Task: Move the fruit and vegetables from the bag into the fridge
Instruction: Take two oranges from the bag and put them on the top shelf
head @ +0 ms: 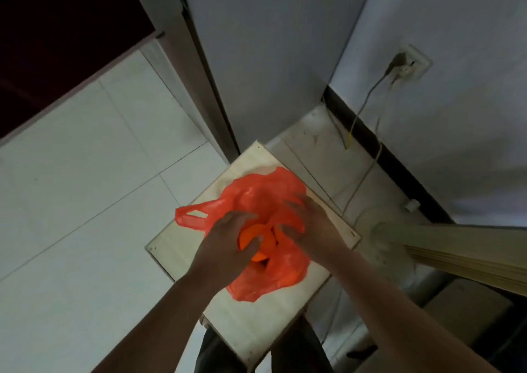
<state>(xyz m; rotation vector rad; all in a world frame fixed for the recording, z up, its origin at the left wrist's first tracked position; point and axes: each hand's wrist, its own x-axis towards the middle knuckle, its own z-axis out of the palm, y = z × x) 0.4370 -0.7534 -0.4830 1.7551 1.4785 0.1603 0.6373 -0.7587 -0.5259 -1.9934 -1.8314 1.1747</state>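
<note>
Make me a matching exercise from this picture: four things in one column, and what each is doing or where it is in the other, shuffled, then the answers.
Column one
1. left hand
2. right hand
3. red bag
4. plug

Column two
A. sits in the wall socket
B. lies on the wooden board
C. grips an orange fruit
D. holds the bag's plastic

Pairs: 1-C, 2-D, 3-B, 4-A

A pale plywood box (256, 324) stands on white floor tiles (85, 187). A wall socket (410, 64) holds a plug, its cable (368, 95) hanging down toward the black skirting (405, 175).
</note>
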